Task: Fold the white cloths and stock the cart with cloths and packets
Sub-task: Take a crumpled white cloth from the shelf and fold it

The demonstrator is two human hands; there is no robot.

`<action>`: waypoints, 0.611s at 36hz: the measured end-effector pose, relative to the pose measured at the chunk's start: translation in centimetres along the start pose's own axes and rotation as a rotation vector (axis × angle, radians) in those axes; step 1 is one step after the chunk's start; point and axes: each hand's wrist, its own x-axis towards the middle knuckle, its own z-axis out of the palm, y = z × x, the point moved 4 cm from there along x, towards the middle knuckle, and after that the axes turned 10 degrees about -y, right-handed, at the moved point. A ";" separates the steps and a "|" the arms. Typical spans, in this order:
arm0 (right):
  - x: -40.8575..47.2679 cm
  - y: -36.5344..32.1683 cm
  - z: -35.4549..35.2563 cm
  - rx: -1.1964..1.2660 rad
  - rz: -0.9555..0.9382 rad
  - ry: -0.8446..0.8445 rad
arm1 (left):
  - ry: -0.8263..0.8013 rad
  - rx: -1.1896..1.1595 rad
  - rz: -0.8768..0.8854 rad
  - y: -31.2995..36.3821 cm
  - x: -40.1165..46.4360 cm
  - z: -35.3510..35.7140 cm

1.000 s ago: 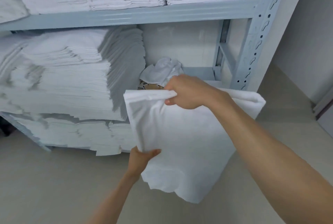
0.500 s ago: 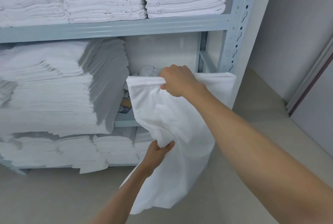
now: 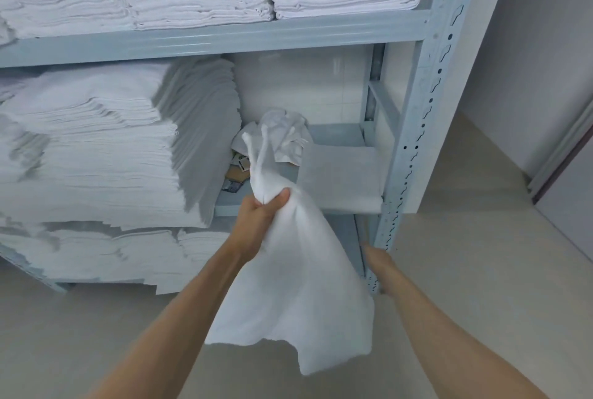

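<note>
My left hand grips a white cloth bunched in its fist, with a short tail sticking up and the rest hanging loose toward the floor. My right hand is low at the cloth's right edge, its fingers hidden behind the fabric. On the middle shelf behind lie a crumpled white cloth, a flat folded cloth and a few small packets. No cart is in view.
A grey metal shelving rack holds tall stacks of folded white cloths on its upper, middle and lower shelves. Pale floor spreads to the right, toward a wall and a door frame.
My right hand has let go of the cloth's top edge and dropped down to the right. My left hand has risen and now holds the cloth bunched, so it hangs from that hand.
</note>
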 end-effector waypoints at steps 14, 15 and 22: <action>1.0 6.5 1.7 0.630 -0.033 -0.562 | -0.005 0.069 -0.176 -1.7 -0.8 -4.8; 1.0 6.1 1.6 0.639 -0.058 -0.573 | -0.019 0.075 -0.180 -1.7 -0.8 -5.0; -0.3 -0.8 -1.2 0.450 -0.377 -0.335 | 0.095 0.117 -0.386 -1.9 -1.5 -8.2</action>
